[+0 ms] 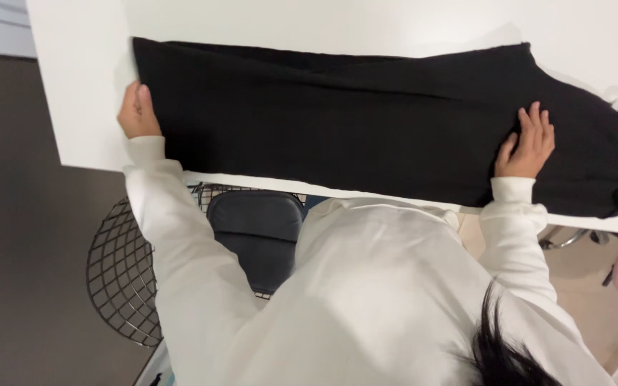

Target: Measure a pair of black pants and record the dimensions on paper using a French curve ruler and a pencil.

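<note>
- The white bench (87, 107) fills the top of the view, its near edge running across just above the person's chest.
- A black garment (366, 121), knit by the look of it, lies flat on the bench. Its long axis runs left to right, spanning most of the bench, and the right end widens and hangs near the edge.
- A wire-mesh chair (119, 279) with a dark seat cushion (259, 229) stands below the bench edge, to the left of the person's body.
- The left hand (137, 113) rests at the garment's left short edge, fingers curled at the cloth. Whether it pinches the hem or only presses against it cannot be told.
- The right hand (528, 145) lies open and flat on the cloth, fingers spread, pressing down near the lower right part, short of the garment's right end.
- Both hands touch the garment, one near each end, so it stretches between them. The cloth lies ahead of both wrists.
</note>
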